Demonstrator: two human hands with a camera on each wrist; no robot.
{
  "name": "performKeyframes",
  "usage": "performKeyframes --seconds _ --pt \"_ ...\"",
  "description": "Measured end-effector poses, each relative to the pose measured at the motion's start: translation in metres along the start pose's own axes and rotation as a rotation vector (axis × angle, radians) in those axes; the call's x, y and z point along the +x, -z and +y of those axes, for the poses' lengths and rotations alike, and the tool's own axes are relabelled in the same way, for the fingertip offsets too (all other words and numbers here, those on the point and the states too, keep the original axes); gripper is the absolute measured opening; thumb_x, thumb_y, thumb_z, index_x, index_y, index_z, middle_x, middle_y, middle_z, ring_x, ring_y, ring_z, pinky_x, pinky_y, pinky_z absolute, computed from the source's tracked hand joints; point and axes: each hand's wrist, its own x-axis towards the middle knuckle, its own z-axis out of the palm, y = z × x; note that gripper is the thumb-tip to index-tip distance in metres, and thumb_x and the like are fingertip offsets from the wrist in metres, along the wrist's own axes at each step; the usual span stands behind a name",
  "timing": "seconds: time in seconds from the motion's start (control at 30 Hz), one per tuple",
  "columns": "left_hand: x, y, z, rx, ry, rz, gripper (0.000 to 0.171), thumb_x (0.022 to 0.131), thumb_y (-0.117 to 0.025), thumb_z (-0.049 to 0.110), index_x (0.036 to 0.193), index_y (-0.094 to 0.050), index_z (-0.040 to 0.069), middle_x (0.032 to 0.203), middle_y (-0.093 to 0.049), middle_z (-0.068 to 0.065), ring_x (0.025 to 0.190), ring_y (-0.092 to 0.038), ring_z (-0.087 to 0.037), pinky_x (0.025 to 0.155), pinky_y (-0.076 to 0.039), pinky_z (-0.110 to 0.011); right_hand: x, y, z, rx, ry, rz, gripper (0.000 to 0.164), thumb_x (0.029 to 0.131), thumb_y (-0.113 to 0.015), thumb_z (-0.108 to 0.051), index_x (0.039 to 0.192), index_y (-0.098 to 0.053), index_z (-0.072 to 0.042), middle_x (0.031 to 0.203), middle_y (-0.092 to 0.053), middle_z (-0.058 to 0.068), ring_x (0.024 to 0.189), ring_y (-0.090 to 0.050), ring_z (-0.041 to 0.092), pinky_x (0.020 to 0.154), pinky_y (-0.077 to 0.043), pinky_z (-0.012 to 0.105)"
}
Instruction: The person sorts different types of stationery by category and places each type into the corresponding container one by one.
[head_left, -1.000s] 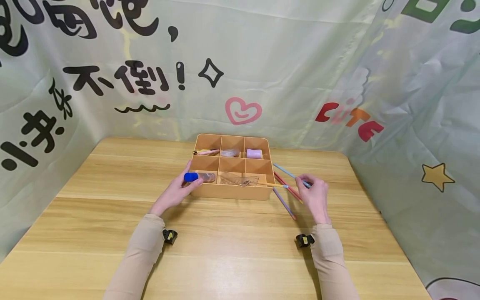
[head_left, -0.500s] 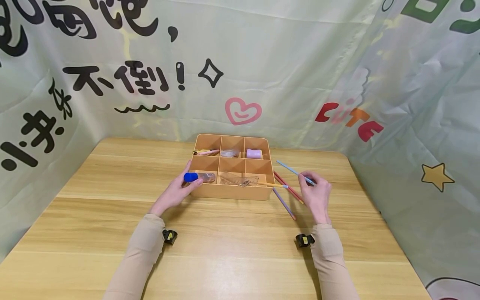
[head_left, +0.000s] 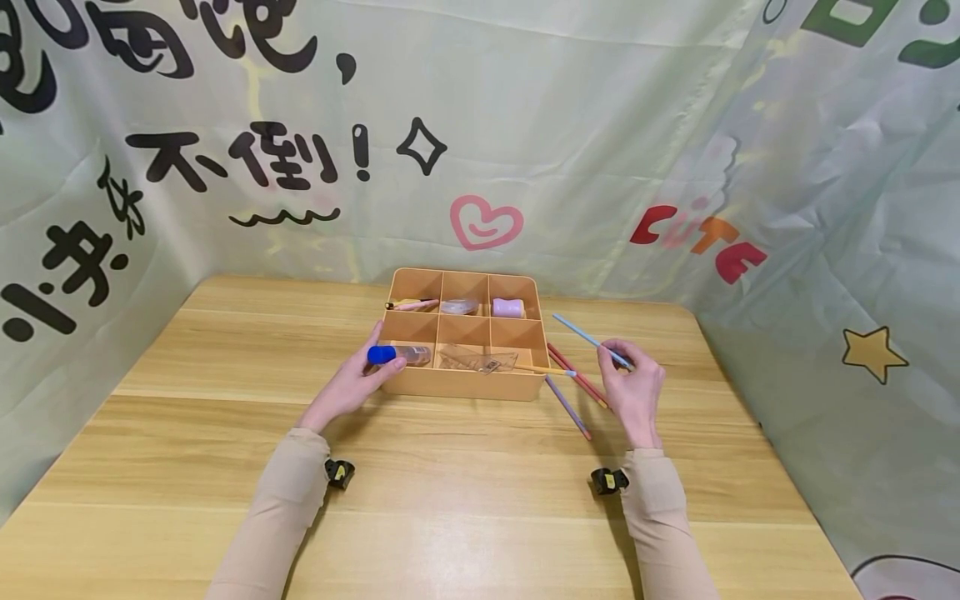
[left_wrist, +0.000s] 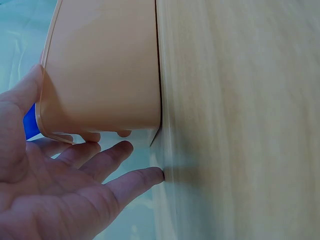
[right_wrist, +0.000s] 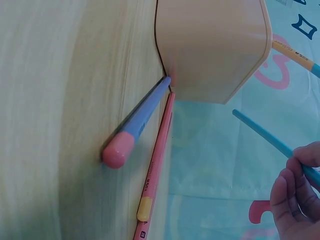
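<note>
My right hand [head_left: 632,385] pinches a light-blue pencil [right_wrist: 264,134] between thumb and fingers, raised to the right of the tan six-compartment box [head_left: 465,384]. My left hand [head_left: 352,385] holds that box by its front left corner, thumb at the rim and fingers along the left side wall. Close by the thumb, a clear bottle with a blue cap [head_left: 382,354] lies in the front left compartment. Beside the box, red pencils [right_wrist: 157,160] and a purple pencil [right_wrist: 139,125] lie on the table. A yellow pencil [head_left: 546,369] sticks out over the box's right rim.
Clear triangular rulers [head_left: 480,359] rest in the front compartments. The back row contains pencils [head_left: 414,305], a translucent item [head_left: 460,306] and a lilac spool-like piece [head_left: 508,308]. A printed cloth [head_left: 585,167] hangs behind the wooden table [head_left: 465,492].
My right hand has moved slightly right and drawn the light-blue pencil up, away from the other pencils. The left hand and the box stay in place.
</note>
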Motion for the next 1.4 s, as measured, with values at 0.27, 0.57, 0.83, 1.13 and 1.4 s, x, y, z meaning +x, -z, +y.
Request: performKeyframes --seconds 0.27,0.57,0.83,1.13,1.4 --pt "0.000 0.000 -0.001 0.002 -0.002 0.000 0.085 0.096 -0.054 0.042 0.155 0.000 0.013 0.145 -0.031 -0.035 0.128 -0.038 -0.042 0.108 -0.032 -0.053 0.000 -0.006 0.033 0.042 0.019 -0.014 0.007 0.082 -0.072 -0.003 0.085 -0.073 0.003 0.076 -0.072 0.013 0.069 -0.060 0.004 0.062 -0.042 0.008" --pt "-0.001 0.000 0.000 0.013 -0.001 0.000 0.085 0.096 -0.053 0.043 0.155 0.001 0.015 0.145 -0.034 -0.034 0.128 -0.038 -0.041 0.108 -0.032 -0.053 0.002 -0.005 0.026 0.098 0.063 0.027 0.005 0.079 -0.073 0.002 0.083 -0.073 0.005 0.076 -0.072 0.015 0.069 -0.058 -0.003 0.064 -0.046 0.010" --pt "-0.001 0.000 0.001 0.013 0.001 0.004 0.085 0.096 -0.054 0.042 0.155 -0.001 0.013 0.144 -0.034 -0.034 0.128 -0.039 -0.041 0.108 -0.032 -0.053 0.003 0.004 -0.005 0.168 0.066 0.034 0.005 0.078 -0.069 0.012 0.082 -0.070 0.013 0.075 -0.068 0.025 0.066 -0.060 0.015 0.067 -0.044 0.005" --pt "-0.001 0.000 0.000 0.008 0.003 0.000 0.085 0.096 -0.054 0.043 0.155 0.000 0.016 0.144 -0.034 -0.034 0.128 -0.039 -0.041 0.108 -0.032 -0.053 0.003 0.006 -0.008 0.280 -0.001 0.000 0.007 0.080 -0.067 0.010 0.084 -0.068 0.016 0.077 -0.065 0.028 0.067 -0.059 0.008 0.062 -0.047 0.006" --pt "-0.001 0.000 0.000 0.000 -0.003 0.003 0.086 0.096 -0.054 0.042 0.155 -0.001 0.012 0.143 -0.035 -0.034 0.128 -0.039 -0.041 0.108 -0.032 -0.053 0.002 0.007 -0.010 0.305 -0.020 -0.016 0.008 0.081 -0.067 0.008 0.085 -0.068 0.016 0.080 -0.065 0.027 0.069 -0.060 0.009 0.062 -0.049 0.005"
